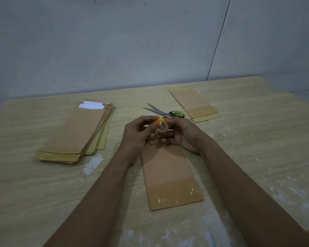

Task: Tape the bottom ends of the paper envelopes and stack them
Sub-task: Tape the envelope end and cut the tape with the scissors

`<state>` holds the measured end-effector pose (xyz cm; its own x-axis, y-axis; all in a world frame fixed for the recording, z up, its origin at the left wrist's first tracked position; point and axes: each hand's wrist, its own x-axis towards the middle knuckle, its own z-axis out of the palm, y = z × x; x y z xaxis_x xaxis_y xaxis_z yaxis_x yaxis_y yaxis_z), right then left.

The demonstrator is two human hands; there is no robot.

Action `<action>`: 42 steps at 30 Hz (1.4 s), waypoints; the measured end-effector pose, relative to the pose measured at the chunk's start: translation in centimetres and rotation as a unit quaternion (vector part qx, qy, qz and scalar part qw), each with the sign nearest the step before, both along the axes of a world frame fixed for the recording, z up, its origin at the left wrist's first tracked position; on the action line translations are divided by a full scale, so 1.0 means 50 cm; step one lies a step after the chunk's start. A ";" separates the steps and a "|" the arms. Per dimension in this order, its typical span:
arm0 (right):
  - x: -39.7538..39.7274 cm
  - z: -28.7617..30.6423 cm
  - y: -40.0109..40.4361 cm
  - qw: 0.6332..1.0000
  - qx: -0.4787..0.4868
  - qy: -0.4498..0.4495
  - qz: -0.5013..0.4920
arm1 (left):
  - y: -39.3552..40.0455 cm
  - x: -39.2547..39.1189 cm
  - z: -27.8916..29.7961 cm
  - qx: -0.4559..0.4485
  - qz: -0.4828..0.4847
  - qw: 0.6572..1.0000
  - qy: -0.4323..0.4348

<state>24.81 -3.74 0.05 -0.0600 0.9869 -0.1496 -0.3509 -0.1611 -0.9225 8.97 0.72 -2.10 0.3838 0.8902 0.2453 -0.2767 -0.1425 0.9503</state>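
A: Nearest item on the counter [43,193]?
B: One brown paper envelope [168,172], lying flat at centre, its near end showing a glossy clear band.

A: Next, going farther?
B: Both hands, hovering over that envelope's far end. The left hand [137,134] is pinching the yellow tape end between thumb and fingertips; the right hand [184,136] is curling around the tape roll [162,128], gripping it.

A: To the left?
B: A fanned stack of envelopes [77,134], white paper showing at its far end.

A: Beyond the hands?
B: Scissors [163,111] with green-and-black handles, lying just past the roll.

A: Farthest?
B: Far right, two overlapping envelopes [194,104], lying flat.
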 end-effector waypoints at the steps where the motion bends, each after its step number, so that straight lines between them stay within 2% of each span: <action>1: -0.004 -0.001 -0.003 1.000 0.009 -0.013 -0.001 | -0.001 0.001 -0.001 0.007 0.006 1.000 0.009; 7: -0.043 -0.010 0.006 0.996 0.053 -0.055 -0.047 | 0.020 -0.011 0.000 0.041 0.053 0.997 0.047; 11: -0.065 -0.008 0.035 0.994 0.057 -0.072 -0.061 | 0.034 -0.022 0.000 0.017 0.075 0.996 0.034; 16: -0.077 0.003 0.078 0.996 0.053 -0.035 -0.055 | 0.049 -0.029 0.008 -0.016 0.094 0.995 0.023; 20: -0.073 0.000 0.101 0.997 0.043 -0.063 -0.021 | 0.065 -0.038 -0.001 -0.035 0.101 0.994 -0.012; 25: -0.056 -0.010 0.105 1.000 -0.002 0.019 -0.020 | 0.058 -0.033 0.001 -0.015 0.083 0.996 -0.008; 31: -0.035 -0.013 0.100 0.996 0.004 0.081 0.038 | 0.057 -0.034 0.003 -0.022 0.071 0.997 -0.005; 34: -0.028 -0.015 0.100 0.994 0.009 0.087 0.063 | 0.053 -0.035 0.007 -0.020 0.064 0.998 0.017; 42: -0.029 -0.018 0.106 0.995 -0.001 0.082 0.053 | 0.048 -0.037 0.011 -0.037 0.049 0.998 -0.017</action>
